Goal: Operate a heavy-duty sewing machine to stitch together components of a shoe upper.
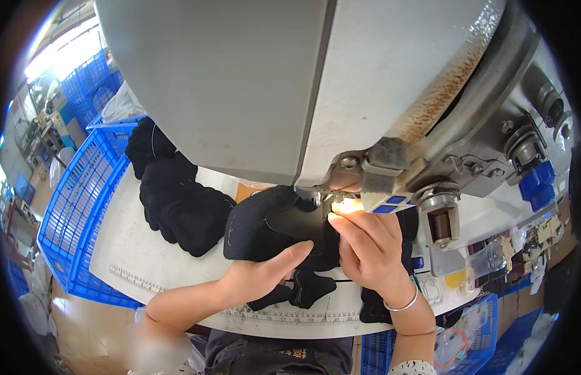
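Observation:
A black mesh shoe upper (253,220) with a smooth dark panel lies under the needle area of a large pale sewing machine (222,94). My left hand (259,275) grips its near left edge, thumb on top and fingers hidden beneath. Close to the lit stitching point, my right hand (370,247) has its fingertips bunched together on the upper's right edge. What lies between those fingertips is partly hidden by the hand. Several black cut pieces (314,287) lie near the table's front, and dark fabric also shows beside my right wrist.
A pile of black pieces (178,200) rests on the white table (131,244) at the left, beside a blue plastic crate (84,206). Tension knobs and a brown thread bobbin (440,226) project at the right. A ruler strip (315,317) follows the front edge.

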A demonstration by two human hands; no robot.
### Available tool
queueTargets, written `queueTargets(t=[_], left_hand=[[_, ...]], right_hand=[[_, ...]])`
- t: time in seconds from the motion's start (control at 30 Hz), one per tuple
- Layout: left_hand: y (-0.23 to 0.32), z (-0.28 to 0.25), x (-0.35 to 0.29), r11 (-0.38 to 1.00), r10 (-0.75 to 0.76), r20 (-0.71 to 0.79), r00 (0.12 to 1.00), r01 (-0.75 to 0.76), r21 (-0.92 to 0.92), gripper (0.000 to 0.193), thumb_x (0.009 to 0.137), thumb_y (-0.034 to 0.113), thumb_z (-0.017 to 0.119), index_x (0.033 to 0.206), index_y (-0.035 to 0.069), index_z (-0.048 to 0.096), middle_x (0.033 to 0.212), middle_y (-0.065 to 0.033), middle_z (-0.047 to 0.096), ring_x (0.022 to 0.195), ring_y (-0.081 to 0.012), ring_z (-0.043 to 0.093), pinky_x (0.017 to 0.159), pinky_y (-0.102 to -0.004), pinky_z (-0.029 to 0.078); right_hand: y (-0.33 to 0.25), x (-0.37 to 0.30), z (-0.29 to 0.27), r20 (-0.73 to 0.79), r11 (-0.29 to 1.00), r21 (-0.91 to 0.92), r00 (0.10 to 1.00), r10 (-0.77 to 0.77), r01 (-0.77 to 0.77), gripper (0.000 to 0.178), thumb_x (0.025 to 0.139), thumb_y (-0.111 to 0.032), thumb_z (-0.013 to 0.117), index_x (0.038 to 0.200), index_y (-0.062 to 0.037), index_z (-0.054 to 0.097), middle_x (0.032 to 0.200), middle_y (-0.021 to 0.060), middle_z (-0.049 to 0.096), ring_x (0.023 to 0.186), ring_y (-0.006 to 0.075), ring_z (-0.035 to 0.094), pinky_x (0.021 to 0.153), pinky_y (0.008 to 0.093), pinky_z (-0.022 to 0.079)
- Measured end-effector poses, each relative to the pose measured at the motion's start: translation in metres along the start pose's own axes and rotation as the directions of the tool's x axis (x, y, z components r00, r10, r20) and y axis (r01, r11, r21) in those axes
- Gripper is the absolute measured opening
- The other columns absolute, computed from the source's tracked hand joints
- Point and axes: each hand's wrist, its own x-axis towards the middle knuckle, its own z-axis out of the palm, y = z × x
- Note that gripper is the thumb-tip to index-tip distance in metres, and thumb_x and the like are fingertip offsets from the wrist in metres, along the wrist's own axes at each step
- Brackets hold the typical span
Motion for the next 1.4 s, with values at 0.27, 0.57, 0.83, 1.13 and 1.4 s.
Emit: queueTargets(t=[0.27, 0.57, 0.83, 1.13, 1.4], left_hand=[[-0.003, 0.002, 0.007, 1.0, 0.005, -0.052, 0.999, -0.004, 0.009, 0.01, 0.086, 0.013, 0.058, 0.079, 0.007, 0.054, 0.061, 0.0047, 0.048, 0.047, -0.0025, 0.042, 0.041, -0.0185, 0.034], [0.004, -0.006, 0.015, 0.991, -0.128, -0.062, 0.99, 0.129, 0.014, 0.011, 0.081, 0.013, 0.063, 0.087, 0.004, 0.061, 0.075, -0.0002, 0.057, 0.054, -0.007, 0.049, 0.047, -0.0204, 0.039], [-0.002, -0.018, 0.03, 0.94, -0.282, -0.033, 0.959, 0.283, 0.19, 0.03, 0.087, 0.038, 0.053, 0.089, 0.01, 0.064, 0.06, 0.0035, 0.047, 0.056, -0.0048, 0.039, 0.052, -0.0209, 0.034], [-0.001, -0.026, 0.046, 0.977, -0.047, 0.059, 0.997, 0.034, 0.211, 0.027, 0.083, 0.031, 0.055, 0.079, 0.006, 0.063, 0.056, 0.002, 0.043, 0.051, -0.0052, 0.036, 0.047, -0.0228, 0.029], [-0.011, -0.028, 0.059, 0.965, -0.254, -0.024, 0.967, 0.255, 0.054, 0.028, 0.08, 0.031, 0.058, 0.068, 0.006, 0.059, 0.054, 0.0028, 0.045, 0.049, -0.005, 0.037, 0.045, -0.022, 0.026]], right_hand=[[0.004, -0.001, 0.001, 0.014, 1.0, -0.005, 1.0, -0.005, 0.005, 0.032, 0.061, 0.006, 0.057, 0.092, -0.0008, 0.062, 0.091, 0.0103, 0.062, 0.076, 0.0247, 0.058, 0.067, 0.0312, 0.042], [0.003, -0.001, 0.001, 0.007, 1.0, -0.011, 1.0, 0.004, -0.004, 0.034, 0.059, 0.006, 0.058, 0.092, -0.001, 0.062, 0.093, 0.0101, 0.062, 0.077, 0.0246, 0.058, 0.066, 0.0307, 0.042], [0.0, -0.002, 0.001, 0.018, 0.998, -0.057, 1.0, 0.004, -0.003, 0.034, 0.06, 0.006, 0.059, 0.093, -0.0012, 0.062, 0.093, 0.0093, 0.062, 0.077, 0.0242, 0.058, 0.066, 0.0303, 0.042], [0.0, 0.001, 0.004, -0.007, 1.0, -0.02, 1.0, -0.003, 0.003, 0.034, 0.059, 0.008, 0.058, 0.092, -0.0012, 0.062, 0.092, 0.0092, 0.062, 0.076, 0.0244, 0.057, 0.066, 0.0306, 0.042], [0.0, 0.001, 0.001, 0.014, 1.0, -0.027, 1.0, 0.003, -0.002, 0.034, 0.059, 0.007, 0.058, 0.092, -0.0017, 0.062, 0.093, 0.0086, 0.062, 0.076, 0.0223, 0.057, 0.066, 0.0292, 0.041]])
